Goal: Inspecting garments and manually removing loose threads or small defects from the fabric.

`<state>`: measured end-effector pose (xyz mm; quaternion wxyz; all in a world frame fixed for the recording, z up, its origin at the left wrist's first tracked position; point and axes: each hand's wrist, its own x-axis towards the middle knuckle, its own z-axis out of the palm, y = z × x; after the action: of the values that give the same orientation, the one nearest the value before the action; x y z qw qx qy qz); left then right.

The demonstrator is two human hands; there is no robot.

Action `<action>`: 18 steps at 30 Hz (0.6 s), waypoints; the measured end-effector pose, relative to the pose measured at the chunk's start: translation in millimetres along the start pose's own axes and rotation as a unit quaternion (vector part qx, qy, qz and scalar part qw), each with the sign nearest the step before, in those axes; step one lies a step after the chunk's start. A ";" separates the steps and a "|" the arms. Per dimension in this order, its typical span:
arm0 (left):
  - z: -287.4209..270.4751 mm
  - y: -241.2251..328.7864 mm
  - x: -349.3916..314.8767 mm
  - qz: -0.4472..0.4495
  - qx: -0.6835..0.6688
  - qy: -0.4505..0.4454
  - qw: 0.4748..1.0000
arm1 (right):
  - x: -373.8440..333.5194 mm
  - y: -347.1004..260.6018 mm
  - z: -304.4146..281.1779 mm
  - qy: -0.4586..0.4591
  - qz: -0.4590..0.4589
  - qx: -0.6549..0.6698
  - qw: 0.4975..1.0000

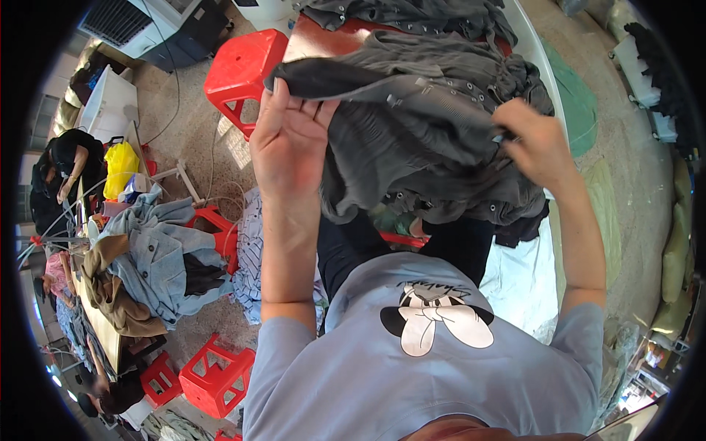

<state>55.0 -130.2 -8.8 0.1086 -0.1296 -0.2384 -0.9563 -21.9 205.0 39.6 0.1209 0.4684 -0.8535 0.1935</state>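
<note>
A dark grey garment [390, 140] with small round metal fittings along its edges is stretched between my hands, above my lap. My left hand [294, 136], palm up, pinches its black end under the thumb. At the garment's right side my right hand [540, 140] is closed, fingertips together near the edge. Something small and dark with a bluish glint shows at those fingertips, too blurred to name. Behind the held part lies a pile of similar grey garments [507, 73], partly covered by it.
A red plastic stool [246, 66] stands beyond my left hand. More red stools [217, 378] are at the lower left, near a table heaped with light blue clothes [162, 253]. Other people [70, 165] sit along the left. An air cooler [143, 29] stands at the far left.
</note>
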 end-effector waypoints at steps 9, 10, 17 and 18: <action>-0.2 -78.3 -33.2 -0.070 0.090 0.197 0.974 | -59.5 35.4 43.5 0.146 0.039 -0.115 0.982; -2.8 -82.8 -37.7 -0.095 0.093 0.209 0.969 | -65.7 37.0 56.9 0.095 0.108 -0.077 0.987; -1.4 -86.8 -53.1 -0.094 0.090 0.233 0.964 | -59.8 15.8 69.0 0.263 0.344 0.154 0.888; -2.6 -87.9 -53.8 -0.093 0.090 0.234 0.964 | -55.3 7.5 69.9 0.270 0.317 0.168 0.893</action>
<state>81.5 -47.8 -64.8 0.0829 0.1311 -0.3020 -0.9406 -0.7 219.3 -46.1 0.1987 0.1155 -0.8460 0.4811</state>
